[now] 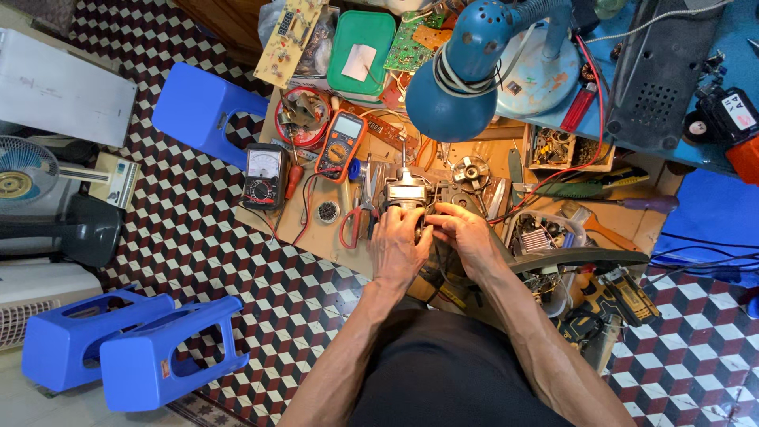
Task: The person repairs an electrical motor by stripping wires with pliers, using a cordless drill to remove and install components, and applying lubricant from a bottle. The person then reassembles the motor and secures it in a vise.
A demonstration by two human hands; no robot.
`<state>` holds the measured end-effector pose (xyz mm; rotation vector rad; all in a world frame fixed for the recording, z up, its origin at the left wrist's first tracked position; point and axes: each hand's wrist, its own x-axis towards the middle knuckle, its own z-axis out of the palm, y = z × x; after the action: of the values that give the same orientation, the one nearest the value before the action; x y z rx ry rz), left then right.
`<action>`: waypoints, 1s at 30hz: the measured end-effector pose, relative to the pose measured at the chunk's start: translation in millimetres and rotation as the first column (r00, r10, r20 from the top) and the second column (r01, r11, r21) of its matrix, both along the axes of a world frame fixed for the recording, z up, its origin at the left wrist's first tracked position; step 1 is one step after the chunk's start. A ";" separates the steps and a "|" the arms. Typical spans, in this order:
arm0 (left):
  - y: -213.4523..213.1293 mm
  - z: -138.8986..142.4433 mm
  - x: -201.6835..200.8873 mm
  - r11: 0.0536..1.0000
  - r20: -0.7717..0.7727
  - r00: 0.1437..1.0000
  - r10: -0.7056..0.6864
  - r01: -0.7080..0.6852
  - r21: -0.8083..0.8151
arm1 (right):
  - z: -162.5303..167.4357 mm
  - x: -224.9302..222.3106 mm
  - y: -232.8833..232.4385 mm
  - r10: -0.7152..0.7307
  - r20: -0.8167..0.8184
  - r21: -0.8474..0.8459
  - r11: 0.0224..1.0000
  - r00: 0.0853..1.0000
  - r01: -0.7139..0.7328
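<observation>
A small electric motor (407, 194) with a metal body and a thin shaft stands on the wooden workbench (324, 236). My left hand (398, 247) wraps around its near side. My right hand (466, 236) grips it from the right, fingers curled onto the housing. Both forearms reach up from the bottom of the view. The lower part of the motor is hidden under my hands.
An orange digital multimeter (341, 144) and a black analog meter (264, 175) lie left of the motor, with red-handled pliers (353, 224). A blue desk lamp (462, 75) hangs over the bench. Circuit boards, a parts tray (567, 148) and blue plastic stools (126, 348) surround it.
</observation>
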<state>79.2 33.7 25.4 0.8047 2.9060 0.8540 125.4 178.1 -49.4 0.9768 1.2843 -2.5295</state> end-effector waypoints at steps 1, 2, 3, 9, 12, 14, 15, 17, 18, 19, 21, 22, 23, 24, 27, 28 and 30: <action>1.2 -2.8 -0.9 0.999 -0.020 0.999 -0.029 0.028 -0.028 | -0.3 0.5 -0.1 0.000 -0.005 -0.002 1.000 1.000 0.000; 2.9 -6.0 -1.2 0.998 -0.021 1.000 -0.021 0.020 -0.064 | -0.5 1.5 0.1 -0.003 -0.008 -0.001 1.000 1.000 0.003; 5.5 -9.4 -2.1 0.995 -0.022 1.000 -0.013 0.011 -0.099 | -0.5 2.2 0.2 -0.005 -0.011 0.000 1.000 1.000 0.005; 19.6 -22.1 -5.0 0.994 0.042 0.998 0.048 -0.044 -0.098 | 2.0 6.4 -1.3 0.008 -0.004 0.006 1.000 1.000 -0.008; 22.2 -22.1 -5.5 0.991 0.224 0.969 0.104 -0.082 -0.107 | 4.4 8.4 -2.2 0.001 -0.005 0.011 1.000 1.000 -0.001; 21.5 -21.1 -9.8 0.989 0.329 0.935 0.135 -0.106 -0.104 | 6.1 10.5 -2.9 -0.019 0.032 0.019 1.000 0.999 0.019; 20.4 -20.5 -13.1 0.989 0.359 0.923 0.140 -0.115 -0.090 | 6.9 11.9 -3.0 -0.030 0.052 0.023 0.999 0.998 0.029; 17.7 -19.9 -18.3 0.991 0.399 0.908 0.132 -0.110 -0.078 | 8.0 14.7 -3.5 -0.052 0.035 -0.013 0.999 0.998 0.053; 16.2 -19.7 -21.4 0.992 0.408 0.905 0.119 -0.095 -0.077 | 8.5 15.9 -3.7 -0.063 0.024 -0.031 0.997 0.998 0.064; 16.0 -20.1 -23.6 0.994 0.417 0.903 0.105 -0.080 -0.076 | 9.1 17.5 -4.0 -0.065 0.007 -0.021 0.998 0.998 0.065; 18.2 -22.4 -25.8 0.990 0.411 0.904 0.119 -0.078 -0.115 | 10.5 20.7 -5.1 -0.068 -0.025 -0.001 0.998 0.997 0.068; 18.7 -23.8 -25.7 0.988 0.407 0.905 0.126 -0.077 -0.135 | 11.4 21.1 -6.4 -0.082 -0.018 -0.003 0.997 0.997 0.082; 18.7 -25.1 -24.6 0.987 0.413 0.899 0.143 -0.096 -0.131 | 12.8 21.3 -8.2 -0.096 -0.011 -0.006 0.995 0.995 0.096; 18.5 -27.2 -23.5 0.985 0.420 0.894 0.157 -0.113 -0.128 | 14.2 21.3 -10.5 -0.113 -0.004 -0.009 0.994 0.994 0.113; 19.8 -33.0 -15.9 0.990 0.278 0.954 0.112 -0.082 -0.116 | 25.3 29.9 -21.1 -0.153 -0.019 0.054 0.987 0.988 0.154; 18.6 -34.7 -10.9 0.994 0.296 0.949 0.106 -0.089 -0.069 | 31.5 41.3 -21.3 -0.126 -0.067 0.073 0.989 0.990 0.131; 16.2 -36.6 -2.6 0.997 0.258 0.963 0.079 -0.074 -0.032 | 46.9 66.0 -16.4 -0.042 -0.159 0.112 0.992 0.986 0.061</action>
<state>76.5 49.9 -11.2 0.5352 2.7249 0.8594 191.4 161.7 -2.5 0.8584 1.4831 -2.6423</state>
